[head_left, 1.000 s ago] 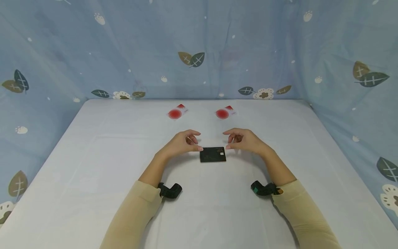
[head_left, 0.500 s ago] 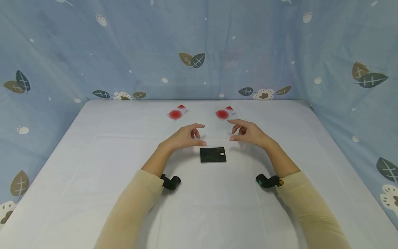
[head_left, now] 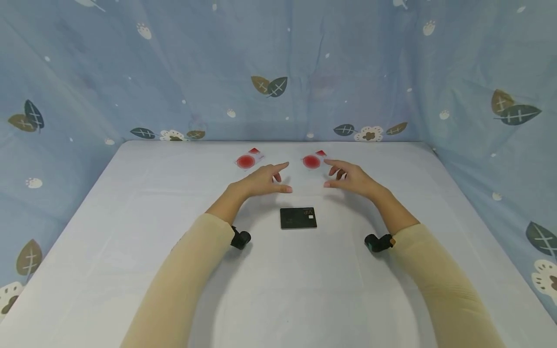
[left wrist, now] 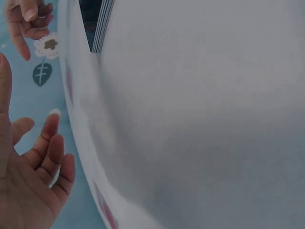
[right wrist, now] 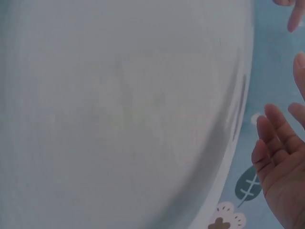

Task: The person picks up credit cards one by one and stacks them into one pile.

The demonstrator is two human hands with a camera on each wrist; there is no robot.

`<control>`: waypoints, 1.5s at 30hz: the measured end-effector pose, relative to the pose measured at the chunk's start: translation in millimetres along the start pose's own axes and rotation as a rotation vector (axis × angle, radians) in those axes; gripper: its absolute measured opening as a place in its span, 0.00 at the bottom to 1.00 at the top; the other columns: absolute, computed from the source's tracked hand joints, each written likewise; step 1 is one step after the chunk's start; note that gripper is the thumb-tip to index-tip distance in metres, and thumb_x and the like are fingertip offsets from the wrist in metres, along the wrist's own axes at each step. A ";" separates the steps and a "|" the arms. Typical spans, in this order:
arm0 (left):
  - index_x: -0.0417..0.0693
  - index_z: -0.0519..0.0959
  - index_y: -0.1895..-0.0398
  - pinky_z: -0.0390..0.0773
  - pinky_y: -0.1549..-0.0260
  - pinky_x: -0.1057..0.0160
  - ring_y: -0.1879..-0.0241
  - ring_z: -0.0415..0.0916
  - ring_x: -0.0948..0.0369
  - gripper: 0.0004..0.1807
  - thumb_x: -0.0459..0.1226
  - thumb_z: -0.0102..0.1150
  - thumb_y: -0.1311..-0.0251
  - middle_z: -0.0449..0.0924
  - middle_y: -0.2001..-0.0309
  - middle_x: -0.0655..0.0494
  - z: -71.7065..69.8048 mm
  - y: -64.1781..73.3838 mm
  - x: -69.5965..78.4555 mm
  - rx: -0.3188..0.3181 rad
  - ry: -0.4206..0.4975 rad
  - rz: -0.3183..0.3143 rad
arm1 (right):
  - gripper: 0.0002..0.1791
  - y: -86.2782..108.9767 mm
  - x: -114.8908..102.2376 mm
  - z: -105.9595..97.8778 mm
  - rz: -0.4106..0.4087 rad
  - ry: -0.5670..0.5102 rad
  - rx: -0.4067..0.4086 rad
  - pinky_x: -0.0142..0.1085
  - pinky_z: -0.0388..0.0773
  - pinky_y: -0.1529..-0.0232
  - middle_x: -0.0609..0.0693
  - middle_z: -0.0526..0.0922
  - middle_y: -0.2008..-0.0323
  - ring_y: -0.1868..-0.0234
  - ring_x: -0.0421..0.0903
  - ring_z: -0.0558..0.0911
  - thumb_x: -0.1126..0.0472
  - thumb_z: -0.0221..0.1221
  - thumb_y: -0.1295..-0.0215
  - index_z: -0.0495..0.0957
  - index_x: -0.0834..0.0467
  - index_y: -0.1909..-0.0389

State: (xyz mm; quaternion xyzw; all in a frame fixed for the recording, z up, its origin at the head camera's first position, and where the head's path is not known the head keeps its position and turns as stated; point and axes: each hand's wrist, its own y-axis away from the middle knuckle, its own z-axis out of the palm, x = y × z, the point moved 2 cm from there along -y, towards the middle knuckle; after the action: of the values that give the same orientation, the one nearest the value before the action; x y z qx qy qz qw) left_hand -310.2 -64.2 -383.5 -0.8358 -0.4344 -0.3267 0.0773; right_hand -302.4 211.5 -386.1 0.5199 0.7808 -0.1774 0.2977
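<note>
A black card marked VIP [head_left: 298,218] lies flat at the middle of the white table. Seen from the side in the left wrist view, several layered edges show it as a stack of cards [left wrist: 98,26]. Beyond it, my left hand [head_left: 263,181] hovers with thumb and index finger spread, holding nothing. My right hand [head_left: 353,180] mirrors it on the other side, its index fingertip overlapping the right red-and-white card [head_left: 311,162] in the head view; I cannot tell whether they touch. A matching red-and-white card [head_left: 245,161] lies beyond the left hand.
A white cloth covers the table [head_left: 287,285]. Blue patterned curtain [head_left: 217,58] hangs along the back and both sides. Each wrist carries a small black camera, such as the left wrist camera [head_left: 241,238].
Both hands have drawn away from the black stack toward the back of the table, leaving it in place. They have also moved slightly farther apart from each other.
</note>
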 end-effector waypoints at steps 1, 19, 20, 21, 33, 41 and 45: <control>0.53 0.49 0.25 0.72 0.53 0.57 0.56 0.71 0.55 0.48 0.56 0.61 0.44 0.73 0.51 0.49 -1.5 -1.7 0.3 -0.007 -0.008 -0.008 | 0.42 -1.3 0.4 -1.6 0.006 0.015 -0.006 0.43 0.70 0.54 0.58 0.76 0.51 0.54 0.51 0.74 0.51 0.66 0.43 0.60 0.57 0.30; 0.59 0.41 0.24 0.63 0.39 0.46 0.31 0.49 0.45 0.54 0.64 0.58 0.48 0.50 0.30 0.37 6.6 -46.4 16.9 -0.014 -0.181 -0.139 | 0.49 -27.8 26.4 -8.9 0.154 0.202 -0.084 0.56 0.67 0.45 0.68 0.60 0.40 0.43 0.61 0.64 0.42 0.63 0.44 0.51 0.55 0.27; 0.59 0.42 0.24 0.63 0.39 0.46 0.31 0.49 0.45 0.54 0.64 0.58 0.48 0.50 0.29 0.38 9.2 -49.3 18.2 -0.011 -0.187 -0.152 | 0.49 -29.2 28.5 -8.5 0.164 0.216 -0.088 0.57 0.66 0.45 0.68 0.59 0.40 0.42 0.61 0.63 0.41 0.63 0.44 0.51 0.54 0.27; 0.59 0.42 0.24 0.63 0.40 0.46 0.32 0.50 0.46 0.54 0.64 0.58 0.48 0.50 0.30 0.38 12.1 -52.3 19.5 -0.004 -0.192 -0.166 | 0.50 -30.5 30.0 -8.0 0.172 0.229 -0.092 0.58 0.65 0.44 0.68 0.59 0.39 0.41 0.61 0.62 0.41 0.63 0.44 0.50 0.54 0.27; 0.59 0.43 0.24 0.62 0.44 0.51 0.45 0.56 0.49 0.49 0.62 0.54 0.43 0.55 0.40 0.40 43.6 -71.9 38.9 0.095 -0.243 -0.347 | 0.49 -44.4 20.8 3.4 0.219 0.425 -0.122 0.55 0.64 0.45 0.66 0.58 0.39 0.43 0.60 0.60 0.34 0.59 0.45 0.53 0.50 0.27; 0.63 0.43 0.25 0.59 0.42 0.50 0.44 0.52 0.48 0.46 0.62 0.51 0.41 0.51 0.40 0.40 43.1 -70.5 37.0 0.058 -0.267 -0.378 | 0.44 -43.8 24.2 7.5 0.193 0.467 -0.111 0.53 0.63 0.47 0.65 0.58 0.40 0.45 0.59 0.60 0.33 0.55 0.41 0.56 0.50 0.28; 0.63 0.45 0.25 0.58 0.40 0.50 0.42 0.50 0.48 0.44 0.63 0.49 0.40 0.50 0.38 0.40 44.5 -71.3 35.6 0.043 -0.275 -0.373 | 0.42 -42.8 26.4 6.0 0.176 0.451 -0.097 0.54 0.63 0.46 0.65 0.59 0.40 0.44 0.60 0.61 0.35 0.57 0.42 0.61 0.51 0.30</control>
State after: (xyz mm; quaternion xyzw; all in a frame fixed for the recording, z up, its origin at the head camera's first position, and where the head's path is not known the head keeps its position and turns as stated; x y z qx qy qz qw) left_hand -329.7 21.8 -407.2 -0.7759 -0.5947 -0.2091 -0.0263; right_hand -347.4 209.7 -409.2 0.5976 0.7867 0.0074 0.1547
